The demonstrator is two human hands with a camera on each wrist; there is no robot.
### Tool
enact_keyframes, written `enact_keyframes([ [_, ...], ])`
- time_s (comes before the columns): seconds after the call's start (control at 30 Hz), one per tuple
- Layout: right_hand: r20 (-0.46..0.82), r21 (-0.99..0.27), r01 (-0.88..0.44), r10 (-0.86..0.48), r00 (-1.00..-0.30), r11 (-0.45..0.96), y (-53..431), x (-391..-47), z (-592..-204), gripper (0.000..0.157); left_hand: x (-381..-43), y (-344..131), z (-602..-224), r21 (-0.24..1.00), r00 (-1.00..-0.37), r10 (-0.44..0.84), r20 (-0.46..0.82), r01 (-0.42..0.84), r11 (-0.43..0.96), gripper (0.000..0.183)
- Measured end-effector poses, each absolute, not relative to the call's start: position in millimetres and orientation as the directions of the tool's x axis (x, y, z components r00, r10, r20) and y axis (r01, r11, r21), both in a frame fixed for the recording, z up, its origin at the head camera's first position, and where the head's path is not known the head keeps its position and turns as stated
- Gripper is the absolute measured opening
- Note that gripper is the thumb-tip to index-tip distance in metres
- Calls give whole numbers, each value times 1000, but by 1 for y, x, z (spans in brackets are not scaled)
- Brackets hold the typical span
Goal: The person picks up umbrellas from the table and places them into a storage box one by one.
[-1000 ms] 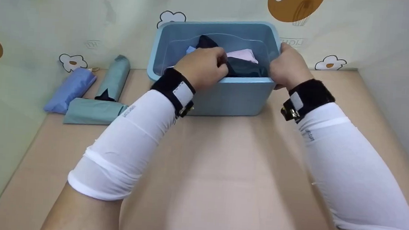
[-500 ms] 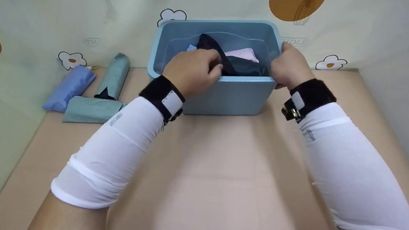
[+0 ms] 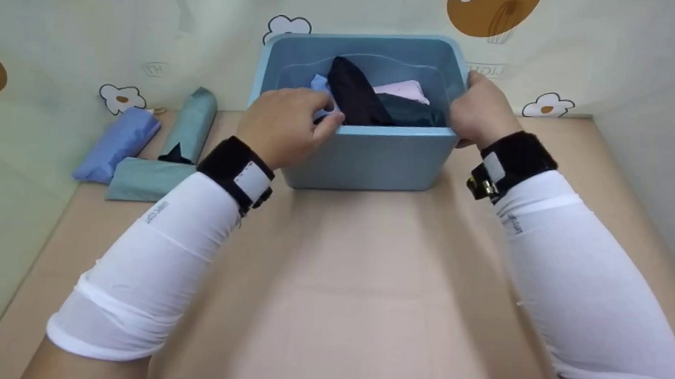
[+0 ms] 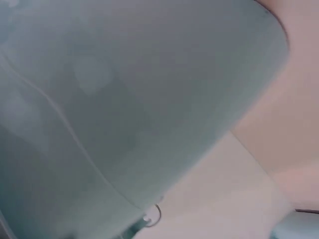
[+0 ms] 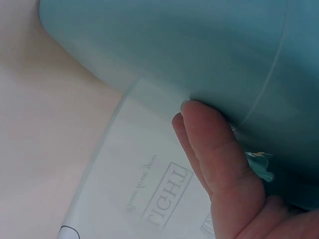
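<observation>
A light blue plastic bin (image 3: 371, 159) stands by the back wall, holding several fabric bundles. Inside it a long black bundle (image 3: 355, 93) leans on the front rim, beside a blue bundle (image 3: 320, 84), a pink one (image 3: 404, 90) and a dark green one (image 3: 411, 112). My left hand (image 3: 285, 125) is over the front left rim, thumb and fingers apart; its fingertips are partly hidden and it shows no held bundle. My right hand (image 3: 484, 109) grips the right rim; in the right wrist view its fingers (image 5: 214, 144) lie against the bin's outer wall.
Left of the bin lie a blue rolled pouch (image 3: 118, 145), a green rolled pouch (image 3: 190, 125) with a black star-shaped patch, and a flat green pouch (image 3: 149, 180). Behind rises a pale wall covering (image 3: 378, 1) with printed flowers; a beige surface (image 3: 353, 294) extends in front.
My left hand has moved left along the front rim, away from the black bundle, which now shows far more. The blue bundle beside it shows more too. The right hand stays at the rim.
</observation>
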State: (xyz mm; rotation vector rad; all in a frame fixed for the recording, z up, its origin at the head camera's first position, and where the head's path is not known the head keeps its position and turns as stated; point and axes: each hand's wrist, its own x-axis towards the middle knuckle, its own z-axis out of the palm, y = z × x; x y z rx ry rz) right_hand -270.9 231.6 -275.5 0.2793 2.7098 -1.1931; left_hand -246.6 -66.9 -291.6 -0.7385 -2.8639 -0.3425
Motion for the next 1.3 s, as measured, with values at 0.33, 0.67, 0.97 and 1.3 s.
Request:
enact_keyframes([
  [0.33,-247,-713,259,112,-963,651,230,-271,-275,74,-245,-94,-303,178,-844,435,315,502,846,59],
  [0.67,-244,-714,258,114,-963,651,231,-269,-275,70,-246,-124,-316,307,-882,354,310,445,841,60],
  [0.97,-218,-724,233,106,-970,650,232,-270,-277,68,-245,-142,-323,314,-866,372,333,474,822,74],
  [1.3,-232,-726,247,110,-967,642,232,-271,-276,71,-243,-148,-327,330,-868,367,333,472,817,81],
])
